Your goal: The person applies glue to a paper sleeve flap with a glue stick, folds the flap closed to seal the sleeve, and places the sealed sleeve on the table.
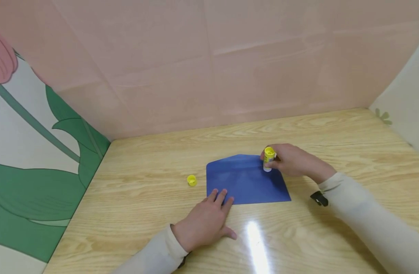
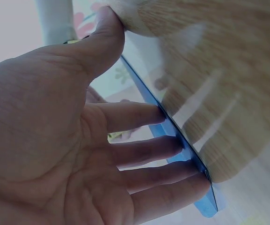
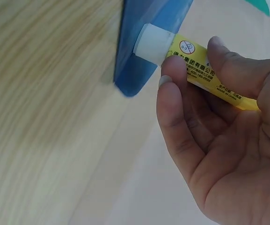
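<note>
Right of centre in the head view, holds a glue stick (image 1: 269, 159) in the right hand (image 1: 293, 160), nearly upright, white end down on the blue envelope (image 1: 243, 188), near its right side. Gripped between thumb and curled fingers, probably stood on end so as to meet the paper squarely; in the right wrist view, appears to touch the blue surface near a rounded corner. Looks slim and cylindrical: yellow label with dark printing and a red-ringed warning sign, plain white lower end, bright yellow rim on top. Cannot make out any glue on the paper.

Around the middle of the frame, flat and deep blue, the envelope, with a faint crease across its upper part and a tapering flap beyond, seemingly folded back. On its lower left edge, rests the left hand (image 1: 206, 220), palm down, fingers straight and slightly spread, thumb out to the side off the paper; gripping nothing, presumably pressing lightly against any sliding.

Just left of the envelope, a yellow cap (image 1: 191, 180), perhaps placed there to leave the paper free. Beneath everything, a wood-grain table (image 1: 137, 213); across the top of the frame, a pink backdrop (image 1: 154, 64); at far left, a leaf-patterned panel (image 1: 27, 194)
</note>
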### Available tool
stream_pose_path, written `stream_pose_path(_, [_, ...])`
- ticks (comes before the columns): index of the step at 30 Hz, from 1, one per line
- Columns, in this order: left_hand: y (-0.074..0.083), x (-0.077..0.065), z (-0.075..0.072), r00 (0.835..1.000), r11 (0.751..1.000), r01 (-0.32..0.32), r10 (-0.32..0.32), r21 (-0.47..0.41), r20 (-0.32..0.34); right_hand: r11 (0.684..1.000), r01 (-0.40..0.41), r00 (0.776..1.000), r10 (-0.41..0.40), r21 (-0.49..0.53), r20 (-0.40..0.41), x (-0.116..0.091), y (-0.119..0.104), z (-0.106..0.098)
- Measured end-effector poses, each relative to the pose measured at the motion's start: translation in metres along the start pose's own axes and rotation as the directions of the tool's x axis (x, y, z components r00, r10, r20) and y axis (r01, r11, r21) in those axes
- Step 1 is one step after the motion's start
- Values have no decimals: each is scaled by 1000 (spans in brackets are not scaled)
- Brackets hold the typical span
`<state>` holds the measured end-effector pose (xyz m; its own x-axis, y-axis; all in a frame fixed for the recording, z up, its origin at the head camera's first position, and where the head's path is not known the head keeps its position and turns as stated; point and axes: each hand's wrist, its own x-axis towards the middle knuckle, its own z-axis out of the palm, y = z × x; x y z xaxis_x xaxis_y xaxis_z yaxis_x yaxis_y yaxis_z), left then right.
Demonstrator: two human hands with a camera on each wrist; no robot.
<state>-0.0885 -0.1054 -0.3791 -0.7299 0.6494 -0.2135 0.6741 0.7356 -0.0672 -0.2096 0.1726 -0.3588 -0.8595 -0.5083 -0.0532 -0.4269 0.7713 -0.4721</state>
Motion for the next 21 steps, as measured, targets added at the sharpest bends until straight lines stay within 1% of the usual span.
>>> stream_pose_path(8, [0,0,-1,1000,1000,7,-7,-12,7,1000,-7,1000,7,-22,-20,-14,12,-8])
stream_pose_path(12, [0,0,0,1000,1000,9,-9,-11,9,1000,-9,1000,9,-14,-19,-18,15,-10])
stream_pose_path(16, [0,0,0,1000,1000,6,-6,-22,11,1000,1,1000,-1,-28,-23,-19,15,-11])
stream_pose_path(21, [1,0,0,1000,1000,-4,4,-29,3,998,-47,998,46,-38,-45,-25,15,-19])
